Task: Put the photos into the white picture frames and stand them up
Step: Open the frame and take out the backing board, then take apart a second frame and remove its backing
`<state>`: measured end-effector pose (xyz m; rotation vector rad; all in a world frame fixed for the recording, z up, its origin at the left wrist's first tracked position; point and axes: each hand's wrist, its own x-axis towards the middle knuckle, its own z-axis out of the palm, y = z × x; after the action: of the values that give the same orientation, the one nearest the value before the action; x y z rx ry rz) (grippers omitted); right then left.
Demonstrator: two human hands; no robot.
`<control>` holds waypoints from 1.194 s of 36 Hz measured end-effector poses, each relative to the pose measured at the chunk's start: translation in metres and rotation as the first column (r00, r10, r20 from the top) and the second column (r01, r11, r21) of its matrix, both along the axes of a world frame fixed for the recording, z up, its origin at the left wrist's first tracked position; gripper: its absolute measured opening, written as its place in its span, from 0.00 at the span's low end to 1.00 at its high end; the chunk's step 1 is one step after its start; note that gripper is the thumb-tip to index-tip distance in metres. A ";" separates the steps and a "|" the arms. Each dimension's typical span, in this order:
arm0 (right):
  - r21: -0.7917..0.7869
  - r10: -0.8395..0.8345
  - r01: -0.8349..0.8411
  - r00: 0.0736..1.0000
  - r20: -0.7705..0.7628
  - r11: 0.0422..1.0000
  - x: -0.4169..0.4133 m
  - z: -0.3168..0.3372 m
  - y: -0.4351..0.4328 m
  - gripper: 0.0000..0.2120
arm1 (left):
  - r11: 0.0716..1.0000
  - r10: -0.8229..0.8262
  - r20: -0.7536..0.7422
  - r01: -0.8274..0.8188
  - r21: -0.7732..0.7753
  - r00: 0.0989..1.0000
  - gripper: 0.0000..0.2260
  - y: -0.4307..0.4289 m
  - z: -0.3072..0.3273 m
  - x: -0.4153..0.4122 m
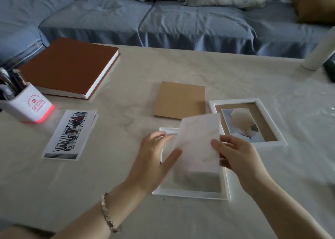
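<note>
Fingers of the left hand and right hand pinch a pale rectangular paper photo by its side edges, tilted over the empty white rectangular picture frame lying on the cream surface, probably to seat it squarely.

Both bare forearms reach in from below, angled toward each other. The left hand pinches the photo at its left edge, thumb on the near face; the right hand grips the right edge, thumb in front, fingers behind
</note>
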<state>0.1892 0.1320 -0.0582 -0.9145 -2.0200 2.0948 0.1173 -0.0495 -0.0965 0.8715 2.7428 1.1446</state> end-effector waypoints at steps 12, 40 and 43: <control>0.074 0.231 -0.221 0.955 -0.185 0.972 -0.034 0.019 -0.048 0.06 | 0.936 0.338 -0.225 -0.301 0.182 0.914 0.04 -0.040 0.007 -0.012; 0.780 0.169 -0.306 0.952 0.255 0.546 0.033 -0.042 0.071 0.12 | 0.913 0.189 0.153 -0.116 -0.390 0.970 0.18 0.005 -0.011 -0.013; 0.866 0.133 -0.301 0.954 0.270 0.400 0.041 -0.048 0.089 0.12 | 0.886 0.207 0.093 -0.146 -0.440 0.974 0.08 0.011 -0.014 -0.016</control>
<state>0.2303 0.2211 -0.1065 -0.5868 -2.9086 0.6127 0.1017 -0.0384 -0.1106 0.4751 2.8299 0.5407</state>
